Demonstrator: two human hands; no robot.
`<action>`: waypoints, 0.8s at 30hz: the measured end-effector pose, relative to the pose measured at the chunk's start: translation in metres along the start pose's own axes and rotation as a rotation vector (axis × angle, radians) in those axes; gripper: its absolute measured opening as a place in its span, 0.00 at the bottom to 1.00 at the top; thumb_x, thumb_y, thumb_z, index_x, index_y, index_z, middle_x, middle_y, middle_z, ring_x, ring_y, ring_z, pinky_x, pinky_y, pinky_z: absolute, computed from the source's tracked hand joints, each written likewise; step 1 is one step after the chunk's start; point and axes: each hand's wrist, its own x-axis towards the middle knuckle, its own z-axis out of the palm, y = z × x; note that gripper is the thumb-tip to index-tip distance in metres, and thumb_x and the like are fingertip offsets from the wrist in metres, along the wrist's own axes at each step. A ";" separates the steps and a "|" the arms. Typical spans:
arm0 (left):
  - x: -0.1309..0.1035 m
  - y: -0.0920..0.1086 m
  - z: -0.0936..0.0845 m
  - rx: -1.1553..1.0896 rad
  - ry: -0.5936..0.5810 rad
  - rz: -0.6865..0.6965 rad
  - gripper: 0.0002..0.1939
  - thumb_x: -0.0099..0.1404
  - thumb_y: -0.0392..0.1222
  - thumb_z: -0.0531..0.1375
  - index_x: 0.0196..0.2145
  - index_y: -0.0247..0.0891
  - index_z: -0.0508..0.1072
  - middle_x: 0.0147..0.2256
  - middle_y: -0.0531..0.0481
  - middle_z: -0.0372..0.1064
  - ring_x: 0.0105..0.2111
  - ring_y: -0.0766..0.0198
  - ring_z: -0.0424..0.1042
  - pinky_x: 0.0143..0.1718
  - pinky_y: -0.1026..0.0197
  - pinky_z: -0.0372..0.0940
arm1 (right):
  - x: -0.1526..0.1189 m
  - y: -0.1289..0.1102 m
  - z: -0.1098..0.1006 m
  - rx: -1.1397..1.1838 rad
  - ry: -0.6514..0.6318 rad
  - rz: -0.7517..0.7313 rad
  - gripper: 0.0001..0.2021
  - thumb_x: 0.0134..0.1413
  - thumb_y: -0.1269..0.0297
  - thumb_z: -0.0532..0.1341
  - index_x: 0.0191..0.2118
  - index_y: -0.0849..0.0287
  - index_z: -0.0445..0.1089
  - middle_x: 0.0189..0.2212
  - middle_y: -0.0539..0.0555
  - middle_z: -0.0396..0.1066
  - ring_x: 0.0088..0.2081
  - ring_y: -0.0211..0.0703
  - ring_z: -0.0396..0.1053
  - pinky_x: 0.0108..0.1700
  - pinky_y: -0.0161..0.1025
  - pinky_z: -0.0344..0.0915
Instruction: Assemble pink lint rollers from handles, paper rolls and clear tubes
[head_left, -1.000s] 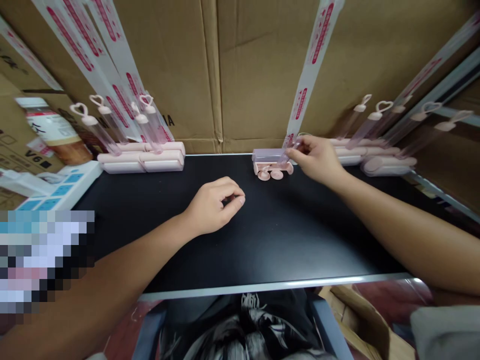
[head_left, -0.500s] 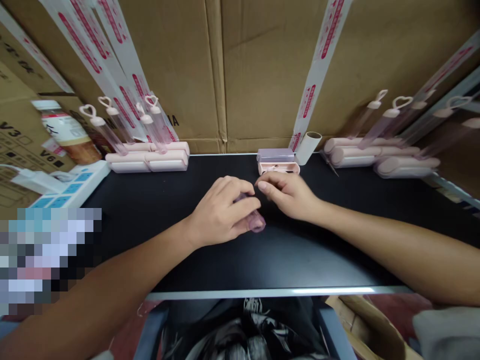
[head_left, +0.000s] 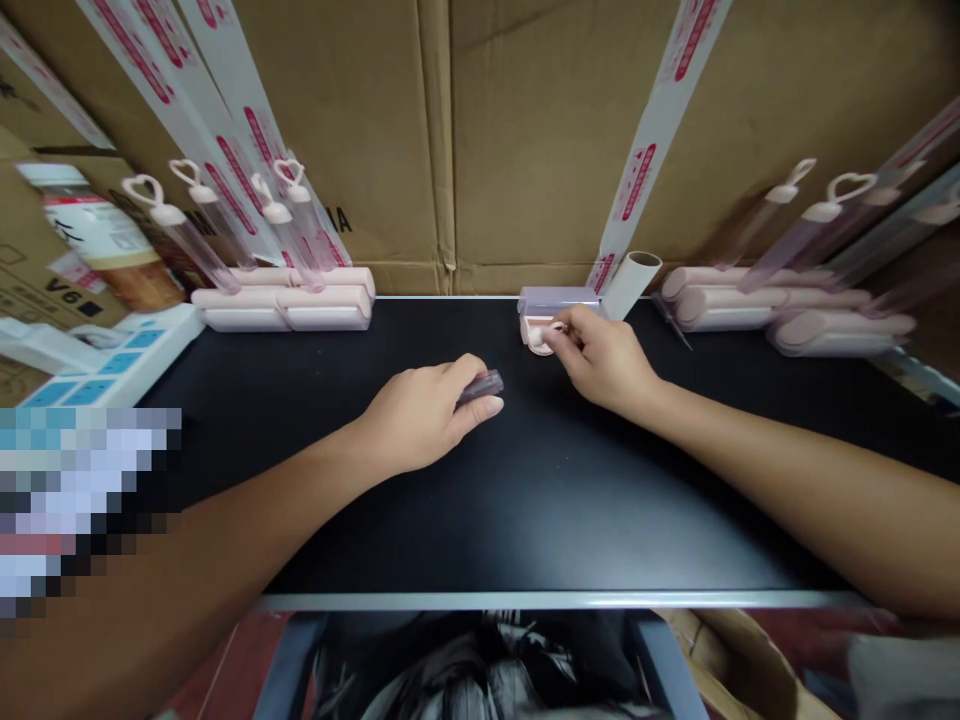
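Note:
My left hand (head_left: 420, 415) is closed round a translucent purple tube (head_left: 487, 384) above the black table; most of the tube is hidden in the palm. Farther back and to the right, my right hand (head_left: 611, 355) pinches a small pale pink cap with a heart-shaped loop (head_left: 553, 332). It is at the front of an open pink case (head_left: 526, 326) whose purple clear lid (head_left: 559, 298) stands up behind. The fingers cover part of the case, so I cannot tell whether the cap still touches it.
A white cylinder (head_left: 632, 285) leans beside the case. Pink cases with upright heart-topped tubes stand at left (head_left: 330, 312) and right (head_left: 735, 305). A power strip (head_left: 124, 355) and a drink bottle (head_left: 105, 240) are at far left. Cardboard boxes (head_left: 360, 130) wall the back.
My right hand has moved forward to the open case and now pinches the heart-looped cap. My left hand has shifted slightly left, with the purple tube turned in its grip.

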 end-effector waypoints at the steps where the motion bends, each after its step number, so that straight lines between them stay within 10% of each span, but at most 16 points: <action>1: 0.000 -0.001 0.000 -0.004 0.003 -0.001 0.14 0.78 0.55 0.59 0.48 0.42 0.72 0.34 0.51 0.79 0.29 0.59 0.77 0.30 0.60 0.62 | -0.005 -0.007 -0.002 0.087 0.013 -0.043 0.15 0.74 0.48 0.56 0.41 0.53 0.70 0.27 0.53 0.73 0.28 0.46 0.69 0.36 0.42 0.62; 8: 0.000 -0.003 0.003 -0.030 -0.039 0.056 0.19 0.78 0.59 0.56 0.49 0.42 0.75 0.42 0.49 0.80 0.35 0.57 0.78 0.35 0.57 0.65 | -0.031 -0.041 -0.002 0.487 -0.058 -0.086 0.20 0.75 0.41 0.54 0.37 0.50 0.63 0.25 0.49 0.66 0.25 0.42 0.62 0.33 0.42 0.61; 24: 0.000 0.004 0.004 0.150 -0.223 0.068 0.21 0.80 0.61 0.54 0.49 0.42 0.75 0.41 0.49 0.82 0.37 0.55 0.81 0.32 0.59 0.60 | -0.028 -0.031 0.001 0.500 -0.410 -0.262 0.19 0.75 0.46 0.59 0.44 0.58 0.77 0.27 0.50 0.77 0.26 0.36 0.73 0.31 0.33 0.64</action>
